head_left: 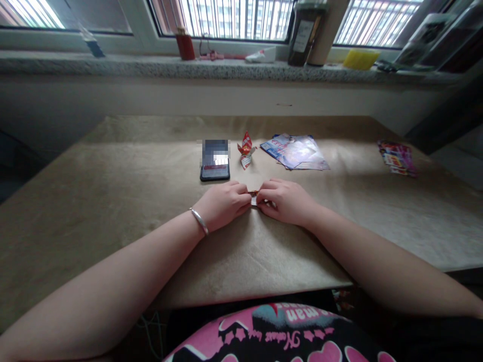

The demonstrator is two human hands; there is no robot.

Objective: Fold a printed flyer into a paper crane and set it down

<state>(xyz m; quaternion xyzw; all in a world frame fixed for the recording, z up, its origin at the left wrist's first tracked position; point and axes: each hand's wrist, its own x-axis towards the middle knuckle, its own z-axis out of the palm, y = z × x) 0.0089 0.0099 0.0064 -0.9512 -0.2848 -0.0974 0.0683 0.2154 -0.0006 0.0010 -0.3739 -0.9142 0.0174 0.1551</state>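
My left hand (224,203), with a silver bangle on its wrist, and my right hand (285,200) meet at the middle of the brown table (113,201). Both have their fingers curled and pinched on a small folded piece of paper (254,197), white and reddish, pressed against the tabletop. Most of the paper is hidden between my fingers. A finished folded paper figure (245,149) in red and white stands just beyond my hands. A dark phone (215,160) with a lit screen lies flat to its left.
A stack of printed leaflets (296,151) lies beyond my right hand, and a pink leaflet (397,157) lies at the far right. The stone windowsill (151,65) behind the table carries a red cup (185,46), a dark jar (304,33) and a yellow object (360,59).
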